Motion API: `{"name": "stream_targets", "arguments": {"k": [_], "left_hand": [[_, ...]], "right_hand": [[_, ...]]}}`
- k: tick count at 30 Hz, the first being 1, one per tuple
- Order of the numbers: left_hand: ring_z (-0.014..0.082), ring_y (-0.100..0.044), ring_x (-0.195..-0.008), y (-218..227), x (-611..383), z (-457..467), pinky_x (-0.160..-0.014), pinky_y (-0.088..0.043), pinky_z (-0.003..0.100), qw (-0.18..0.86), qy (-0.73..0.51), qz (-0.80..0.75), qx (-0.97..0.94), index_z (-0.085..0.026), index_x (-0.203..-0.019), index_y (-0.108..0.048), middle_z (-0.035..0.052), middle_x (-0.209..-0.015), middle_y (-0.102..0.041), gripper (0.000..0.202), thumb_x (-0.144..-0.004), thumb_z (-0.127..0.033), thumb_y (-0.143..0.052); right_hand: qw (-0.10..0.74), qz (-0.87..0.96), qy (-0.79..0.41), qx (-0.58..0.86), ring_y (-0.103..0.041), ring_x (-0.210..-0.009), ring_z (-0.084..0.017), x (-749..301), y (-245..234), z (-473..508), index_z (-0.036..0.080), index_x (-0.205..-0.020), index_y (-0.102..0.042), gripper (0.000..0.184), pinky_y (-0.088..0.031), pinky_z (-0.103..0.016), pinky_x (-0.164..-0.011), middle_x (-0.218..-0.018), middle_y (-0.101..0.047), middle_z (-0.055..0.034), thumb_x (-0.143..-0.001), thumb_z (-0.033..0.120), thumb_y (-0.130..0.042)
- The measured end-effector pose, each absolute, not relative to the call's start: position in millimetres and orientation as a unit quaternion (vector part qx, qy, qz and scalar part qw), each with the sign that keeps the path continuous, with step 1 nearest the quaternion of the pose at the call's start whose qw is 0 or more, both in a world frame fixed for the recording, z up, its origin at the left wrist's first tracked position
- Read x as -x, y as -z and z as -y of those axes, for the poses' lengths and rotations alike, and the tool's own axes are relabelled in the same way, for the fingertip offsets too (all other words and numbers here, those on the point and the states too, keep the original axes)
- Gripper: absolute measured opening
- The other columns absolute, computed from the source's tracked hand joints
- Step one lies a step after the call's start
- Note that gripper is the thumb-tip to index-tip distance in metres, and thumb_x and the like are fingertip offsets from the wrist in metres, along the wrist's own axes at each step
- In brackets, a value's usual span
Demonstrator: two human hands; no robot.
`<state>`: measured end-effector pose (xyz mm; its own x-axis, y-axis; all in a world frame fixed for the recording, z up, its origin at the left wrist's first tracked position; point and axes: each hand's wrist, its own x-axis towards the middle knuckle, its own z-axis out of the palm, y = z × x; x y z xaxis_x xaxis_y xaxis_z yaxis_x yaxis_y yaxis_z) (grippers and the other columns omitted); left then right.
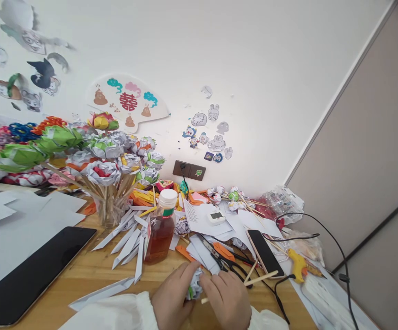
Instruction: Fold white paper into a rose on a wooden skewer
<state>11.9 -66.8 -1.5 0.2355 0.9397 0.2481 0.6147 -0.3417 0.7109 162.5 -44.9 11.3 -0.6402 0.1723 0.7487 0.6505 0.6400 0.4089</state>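
Observation:
Above the front of the wooden table, my left hand [174, 295] is closed around a small crumpled paper flower [194, 286], white with a bit of green. My right hand [228, 298] is closed beside it, fingertips at the flower's right edge. A thin wooden stick [262, 278] runs through the right hand, one end showing near the flower and the other sticking out to the right. The fingers hide whether stick and flower are joined. Black-handled scissors [231, 266] lie just beyond the right hand. A bottle of amber liquid [160, 231] stands beyond the left.
Folded white paper strips [126, 250] lie left of the bottle. A jar [109, 211] holds paper flowers on sticks. A black tablet [37, 275] lies at left. At right are a phone [265, 254], a yellow glue gun [297, 266], cables and a white timer [216, 217].

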Motion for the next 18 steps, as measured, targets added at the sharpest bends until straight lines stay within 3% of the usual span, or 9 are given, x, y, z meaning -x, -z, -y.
{"name": "stream_targets", "arguments": {"k": [6,18], "left_hand": [[0.0201,-0.048,-0.103,4.5,-13.2,66.7,-0.088,-0.038,0.03,0.23,-0.334,-0.533,-0.742,-0.021,-0.114,-0.043,0.0059,-0.11,-0.055,0.064,-0.054,0.001,-0.041],[0.0209,-0.049,-0.102,2.8,-13.2,66.5,-0.086,-0.038,0.029,0.23,-0.319,-0.525,-0.755,-0.021,-0.117,-0.041,0.0063,-0.11,-0.055,0.066,-0.055,0.0,-0.042]], "right_hand": [[0.36,0.825,0.343,0.27,-0.042,-0.045,-0.013,-161.5,-0.6,42.7,0.017,-0.07,-0.053,0.015,-0.022,-0.028,-0.046,-0.047,-0.047,0.0018,-0.082,0.017,-0.044],[0.371,0.824,0.34,0.26,-0.043,-0.044,-0.012,-161.8,-7.9,45.1,0.016,-0.072,-0.055,0.019,-0.025,-0.028,-0.046,-0.047,-0.047,0.0016,-0.085,0.016,-0.04]]}}
